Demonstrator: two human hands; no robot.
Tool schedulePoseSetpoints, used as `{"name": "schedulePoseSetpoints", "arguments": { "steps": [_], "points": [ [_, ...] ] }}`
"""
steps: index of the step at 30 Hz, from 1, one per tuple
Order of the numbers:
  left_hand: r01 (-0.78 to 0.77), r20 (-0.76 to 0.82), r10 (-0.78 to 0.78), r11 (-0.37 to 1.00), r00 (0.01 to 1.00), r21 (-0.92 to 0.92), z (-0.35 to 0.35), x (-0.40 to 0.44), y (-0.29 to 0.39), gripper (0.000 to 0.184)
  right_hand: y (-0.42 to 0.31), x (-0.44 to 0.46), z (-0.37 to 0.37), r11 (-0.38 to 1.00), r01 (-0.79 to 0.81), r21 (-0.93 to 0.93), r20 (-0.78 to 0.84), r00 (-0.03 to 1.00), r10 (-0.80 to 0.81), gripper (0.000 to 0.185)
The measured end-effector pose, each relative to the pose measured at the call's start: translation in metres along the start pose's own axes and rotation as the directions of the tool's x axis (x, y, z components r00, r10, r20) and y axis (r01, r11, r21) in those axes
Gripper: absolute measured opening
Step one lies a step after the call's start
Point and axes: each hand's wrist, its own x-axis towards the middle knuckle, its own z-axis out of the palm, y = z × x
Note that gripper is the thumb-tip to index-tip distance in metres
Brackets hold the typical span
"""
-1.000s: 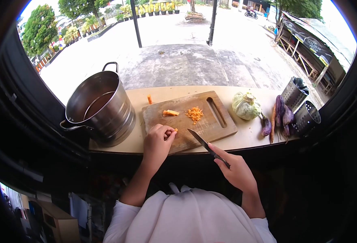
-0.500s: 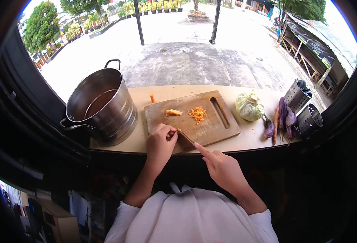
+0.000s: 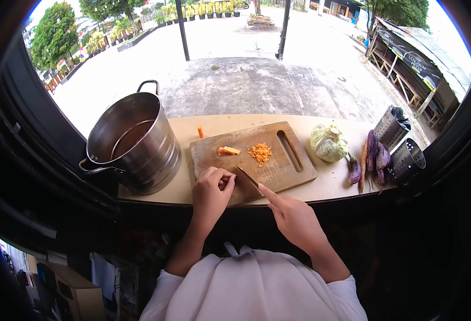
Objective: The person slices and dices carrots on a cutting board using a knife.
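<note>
Head view: left hand at the cutting board's 8 o'clock, thumb and fingertips pinching what looks like a small carrot bit, mostly hidden. Right hand closed round the knife, index finger extended along it, tip towards 11 o'clock, blade just beside the left fingertips. Main risk: nicked fingertips if the blade slips or the small bit rolls. Cutting board sits close to the counter's 6 o'clock edge; hard pressure there could shift it. Carrot looks bright orange: cut sticks at board's 10 o'clock, fine loose dice near 1 o'clock, could scatter if bumped.
</note>
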Motion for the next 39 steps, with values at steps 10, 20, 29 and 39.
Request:
{"name": "schedulePoseSetpoints", "arguments": {
  "steps": [10,20,29,39],
  "points": [
    [0.051,0.000,-0.051,0.997,0.999,-0.060,0.000,0.000,0.001,0.007,-0.010,-0.014,-0.004,1.000,-0.008,-0.013,0.036,0.999,0.009,0.053],
    [0.027,-0.001,-0.027,0.999,1.000,-0.045,0.000,0.000,-0.001,0.008,-0.018,-0.001,0.003,0.985,-0.002,-0.171,0.115,0.993,0.022,0.055],
    [-0.059,-0.025,0.059,0.998,0.998,0.014,-0.003,-0.005,-0.005,0.011,-0.011,-0.003,-0.003,0.998,-0.040,0.040,0.046,0.998,0.038,0.053],
    [-0.008,-0.018,0.007,0.999,1.000,-0.048,-0.003,-0.005,-0.003,0.007,-0.016,-0.013,-0.005,0.999,-0.025,-0.027,0.068,0.997,0.026,0.053]
  ]
}}
